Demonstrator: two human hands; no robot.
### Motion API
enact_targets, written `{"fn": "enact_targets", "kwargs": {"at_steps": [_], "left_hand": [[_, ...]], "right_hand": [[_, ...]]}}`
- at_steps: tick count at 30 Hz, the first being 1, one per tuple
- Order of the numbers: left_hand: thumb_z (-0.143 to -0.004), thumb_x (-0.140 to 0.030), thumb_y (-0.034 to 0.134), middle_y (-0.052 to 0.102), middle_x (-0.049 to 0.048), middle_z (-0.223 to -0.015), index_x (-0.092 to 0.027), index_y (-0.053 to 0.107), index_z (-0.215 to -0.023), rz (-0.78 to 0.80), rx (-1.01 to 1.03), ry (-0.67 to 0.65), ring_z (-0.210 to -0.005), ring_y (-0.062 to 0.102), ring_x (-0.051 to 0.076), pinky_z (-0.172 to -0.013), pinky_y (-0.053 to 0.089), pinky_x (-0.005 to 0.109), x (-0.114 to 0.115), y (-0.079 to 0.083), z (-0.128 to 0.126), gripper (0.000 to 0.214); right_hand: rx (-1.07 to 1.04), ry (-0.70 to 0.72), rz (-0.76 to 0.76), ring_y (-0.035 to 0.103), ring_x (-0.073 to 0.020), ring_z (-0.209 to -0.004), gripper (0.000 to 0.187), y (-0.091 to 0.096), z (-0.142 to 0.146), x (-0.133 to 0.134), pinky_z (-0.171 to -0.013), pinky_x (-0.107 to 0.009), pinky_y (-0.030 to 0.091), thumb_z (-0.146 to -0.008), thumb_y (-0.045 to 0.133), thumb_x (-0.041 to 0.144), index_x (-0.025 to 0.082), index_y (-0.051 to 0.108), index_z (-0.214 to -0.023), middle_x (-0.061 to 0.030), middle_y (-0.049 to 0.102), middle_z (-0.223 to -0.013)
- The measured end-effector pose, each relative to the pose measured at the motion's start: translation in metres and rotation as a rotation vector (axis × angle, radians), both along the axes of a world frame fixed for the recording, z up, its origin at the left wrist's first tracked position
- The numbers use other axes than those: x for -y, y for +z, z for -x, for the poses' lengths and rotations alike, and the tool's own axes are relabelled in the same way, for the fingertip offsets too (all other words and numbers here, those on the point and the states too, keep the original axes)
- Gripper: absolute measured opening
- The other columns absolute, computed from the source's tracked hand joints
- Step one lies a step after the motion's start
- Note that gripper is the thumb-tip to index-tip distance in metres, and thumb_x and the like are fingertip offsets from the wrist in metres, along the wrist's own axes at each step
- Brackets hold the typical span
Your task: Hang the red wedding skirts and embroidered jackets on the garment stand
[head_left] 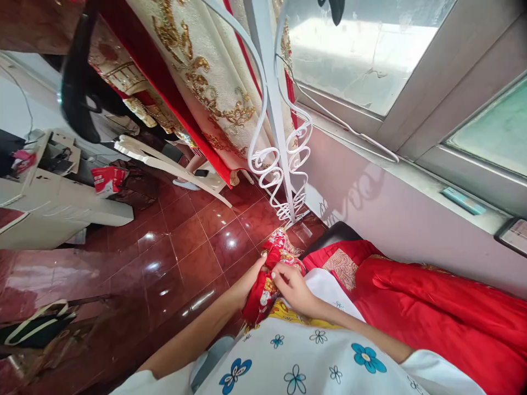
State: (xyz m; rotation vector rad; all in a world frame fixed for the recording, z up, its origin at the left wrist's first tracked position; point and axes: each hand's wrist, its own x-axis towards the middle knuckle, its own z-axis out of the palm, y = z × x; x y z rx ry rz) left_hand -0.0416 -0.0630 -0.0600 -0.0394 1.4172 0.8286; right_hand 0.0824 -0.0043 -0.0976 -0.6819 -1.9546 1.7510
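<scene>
A red embroidered cloth (260, 299) with white and gold patterns lies bunched over my lap, in the lower middle of the head view. My left hand (252, 277) grips its left side, thumb up against the folds. My right hand (293, 286) is closed with thumb and forefinger pinched at the cloth, close to my left fingers. Whether a small item sits in that pinch, I cannot make out. Yellow patterned fabric (294, 314) shows below my hands, over my white flowered top (307, 351).
Red satin fabric (428, 307) with a gold patch spreads along the right by the wall. A white scrolled metal rack (280, 137) stands ahead, beside hanging cream-and-gold garments (206, 82). A white chair (173, 170), white desk (61, 203) and window sill (424, 181) surround the tiled floor (193, 236).
</scene>
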Motion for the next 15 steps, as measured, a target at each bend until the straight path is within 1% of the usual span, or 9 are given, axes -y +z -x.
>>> {"fn": "enact_targets", "kwargs": {"at_steps": [2,4,5,7,9,10,12,13,15], "left_hand": [[-0.076,-0.059,0.055,0.064,0.0047,-0.062,-0.013,0.062,-0.077,0.027,0.072,-0.006,-0.067,0.063,0.019,-0.065,0.048,0.028,0.000,-0.003,-0.003,0.047],[-0.071,-0.052,0.064,0.061,0.0013,-0.057,-0.013,0.061,-0.070,0.039,-0.033,0.020,-0.061,0.060,0.016,-0.061,0.046,0.024,-0.002,-0.006,-0.003,0.039],[-0.069,-0.049,0.067,0.060,0.0004,-0.056,-0.013,0.059,-0.067,0.023,-0.112,0.038,-0.059,0.059,0.014,-0.059,0.045,0.023,-0.003,-0.006,-0.001,0.037],[-0.067,-0.046,0.068,0.059,0.0001,-0.057,-0.013,0.058,-0.065,-0.047,-0.275,0.053,-0.057,0.055,0.012,-0.056,0.042,0.022,-0.009,-0.005,0.005,0.035],[-0.069,-0.048,0.065,0.058,0.0006,-0.058,-0.012,0.056,-0.064,-0.128,-0.428,-0.004,-0.056,0.052,0.012,-0.053,0.039,0.022,-0.016,0.007,0.012,0.037],[-0.072,-0.049,0.062,0.057,0.0003,-0.057,-0.013,0.055,-0.064,-0.167,-0.496,-0.049,-0.055,0.051,0.012,-0.053,0.038,0.022,-0.020,0.019,0.015,0.038],[-0.075,-0.050,0.058,0.051,-0.0013,-0.053,-0.014,0.051,-0.061,-0.223,-0.626,-0.139,-0.051,0.045,0.010,-0.049,0.035,0.021,-0.027,0.052,0.021,0.039],[-0.076,-0.049,0.056,0.047,-0.0023,-0.050,-0.014,0.048,-0.058,-0.245,-0.680,-0.174,-0.049,0.041,0.009,-0.047,0.032,0.020,-0.030,0.073,0.022,0.040],[-0.077,-0.049,0.054,0.038,-0.0035,-0.046,-0.016,0.042,-0.052,-0.293,-0.791,-0.198,-0.045,0.032,0.007,-0.042,0.025,0.020,-0.031,0.115,0.022,0.043]], "right_hand": [[0.015,0.060,-0.135,0.047,-0.0128,-0.066,0.022,-0.001,0.001,0.006,-0.064,-0.026,0.040,-0.088,0.036,0.022,0.017,0.046,-0.068,-0.0028,0.053,-0.069],[0.047,0.095,-0.216,0.049,-0.0143,-0.069,0.019,-0.003,0.004,0.008,-0.069,-0.028,0.042,-0.086,0.037,0.019,0.016,0.050,-0.072,-0.0053,0.057,-0.073],[0.068,0.090,-0.211,0.048,-0.0142,-0.068,0.019,-0.003,0.006,0.006,-0.068,-0.028,0.042,-0.085,0.038,0.018,0.016,0.050,-0.070,-0.0050,0.057,-0.072],[0.096,0.050,-0.094,0.045,-0.0121,-0.061,0.023,0.000,0.009,-0.001,-0.063,-0.026,0.040,-0.084,0.041,0.018,0.016,0.047,-0.062,-0.0018,0.053,-0.063],[0.052,0.028,0.095,0.043,-0.0104,-0.057,0.027,0.011,0.011,-0.013,-0.058,-0.024,0.038,-0.084,0.044,0.019,0.016,0.046,-0.057,0.0003,0.050,-0.058],[0.004,0.038,0.179,0.045,-0.0102,-0.057,0.027,0.020,0.012,-0.021,-0.058,-0.023,0.038,-0.084,0.046,0.020,0.016,0.049,-0.057,0.0005,0.050,-0.058],[-0.117,0.082,0.271,0.049,-0.0105,-0.061,0.026,0.047,0.013,-0.036,-0.060,-0.023,0.040,-0.083,0.050,0.023,0.015,0.055,-0.059,-0.0004,0.053,-0.063],[-0.177,0.106,0.267,0.050,-0.0106,-0.064,0.025,0.063,0.013,-0.042,-0.062,-0.023,0.040,-0.084,0.051,0.023,0.015,0.057,-0.061,-0.0009,0.054,-0.065],[-0.271,0.142,0.184,0.049,-0.0104,-0.065,0.025,0.095,0.013,-0.050,-0.062,-0.023,0.039,-0.085,0.052,0.023,0.015,0.057,-0.062,-0.0013,0.054,-0.068]]}}
